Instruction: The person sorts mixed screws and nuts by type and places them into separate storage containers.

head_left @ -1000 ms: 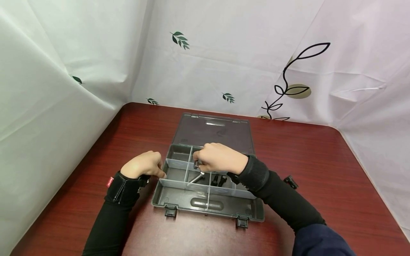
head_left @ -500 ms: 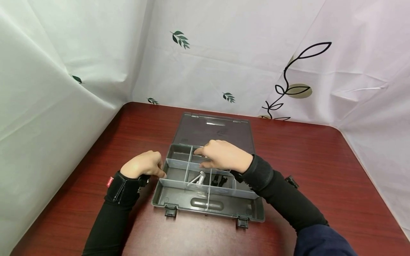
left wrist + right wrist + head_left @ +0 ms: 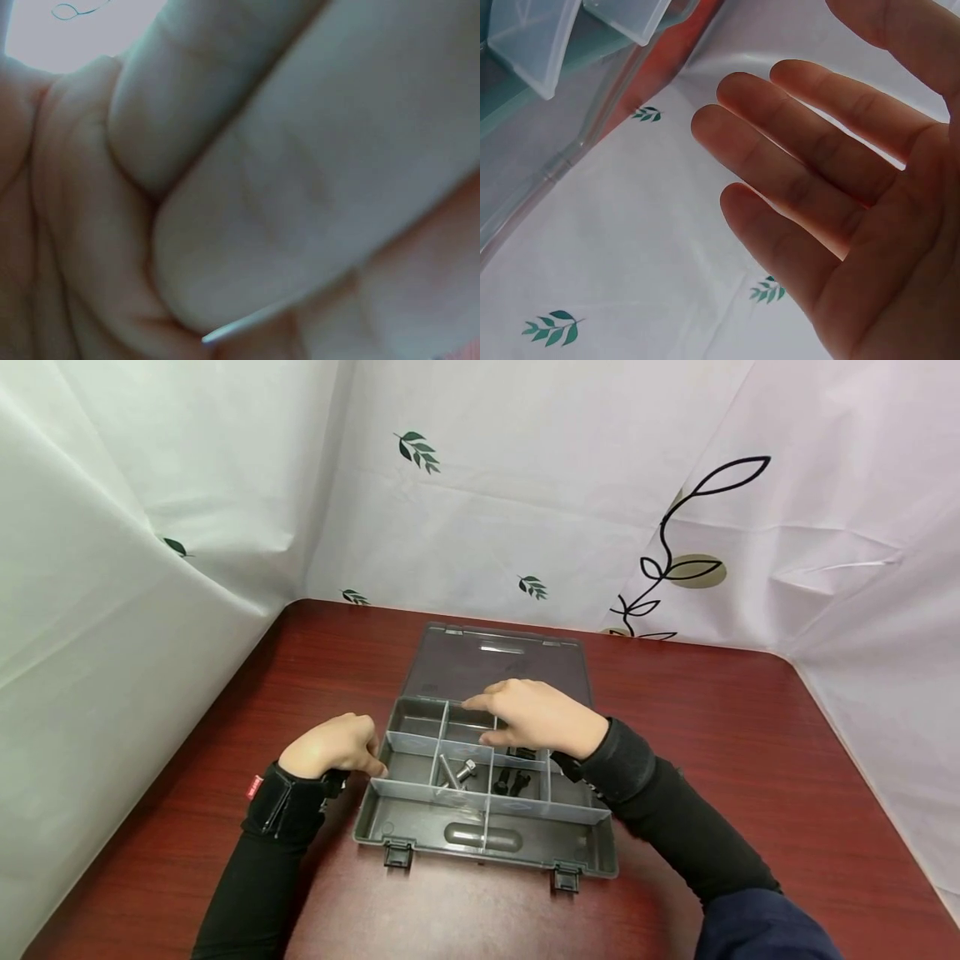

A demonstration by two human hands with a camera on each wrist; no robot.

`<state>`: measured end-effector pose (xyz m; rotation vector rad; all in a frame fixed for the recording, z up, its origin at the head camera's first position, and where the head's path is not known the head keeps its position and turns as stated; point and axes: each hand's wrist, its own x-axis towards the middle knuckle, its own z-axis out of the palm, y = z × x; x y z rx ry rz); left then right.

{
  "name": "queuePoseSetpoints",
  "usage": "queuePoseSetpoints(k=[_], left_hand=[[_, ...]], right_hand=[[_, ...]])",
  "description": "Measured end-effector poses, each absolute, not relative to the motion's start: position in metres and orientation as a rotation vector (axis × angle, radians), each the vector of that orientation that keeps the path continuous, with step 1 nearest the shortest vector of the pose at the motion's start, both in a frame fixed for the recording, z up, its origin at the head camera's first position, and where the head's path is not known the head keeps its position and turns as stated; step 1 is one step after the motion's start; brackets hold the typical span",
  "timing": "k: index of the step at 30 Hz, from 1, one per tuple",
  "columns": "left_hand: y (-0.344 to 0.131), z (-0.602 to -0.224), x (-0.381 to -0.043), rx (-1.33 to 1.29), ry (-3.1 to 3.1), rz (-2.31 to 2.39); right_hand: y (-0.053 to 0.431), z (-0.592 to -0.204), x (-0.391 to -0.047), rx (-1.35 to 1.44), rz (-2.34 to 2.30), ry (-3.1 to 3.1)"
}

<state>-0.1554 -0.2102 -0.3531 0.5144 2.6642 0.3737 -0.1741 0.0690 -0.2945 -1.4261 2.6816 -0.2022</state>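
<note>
Right wrist cam gets the right hand's (image 3: 885, 232) palm: fingers extended, released, nothing held. Head view only has its back, over the box's (image 3: 412, 827) rear compartments. Left wrist cam: just curled fingers filling the frame; head view puts the left hand (image 3: 330, 747) at the box's left rim, pinch on it can't be told. Silver bolts (image 3: 468, 768) sit in a middle-row compartment, left of and nearer the wearer than the right hand.

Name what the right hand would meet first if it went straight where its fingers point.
Probably the back-left divider in the box; depth is unclear, so the right hand may pass above it.
</note>
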Motion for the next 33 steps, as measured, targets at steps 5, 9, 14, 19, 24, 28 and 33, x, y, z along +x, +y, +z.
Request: queuePoseSetpoints(k=[5,9,14,19,24,28,33], left_hand=[[-0.21,-0.354,-0.155,0.506,2.658,0.376],[-0.21,-0.355,-0.154,0.496,2.657,0.378],[-0.209,-0.354,-0.155,0.498,2.643,0.383],[-0.211,-0.353,-0.157,0.502,2.64,0.381],[-0.213,-0.353,-0.157,0.497,2.652,0.379],[-0.212,-0.354,-0.156,0.494,2.647,0.39],[-0.211,-0.353,-0.156,0.486,2.641,0.398]], right_hand=[[0.079,-0.297,-0.175,-1.391,-0.217,2.701],[0.089,-0.297,-0.176,-1.353,-0.225,2.723],[0.105,-0.297,-0.176,-1.301,-0.257,2.731],[0.12,-0.3,-0.177,-1.245,-0.259,2.764],[0.131,-0.305,-0.181,-1.207,-0.272,2.775],[0.142,-0.308,-0.183,-1.167,-0.271,2.793],[0.157,-0.309,-0.185,-1.117,-0.302,2.824]])
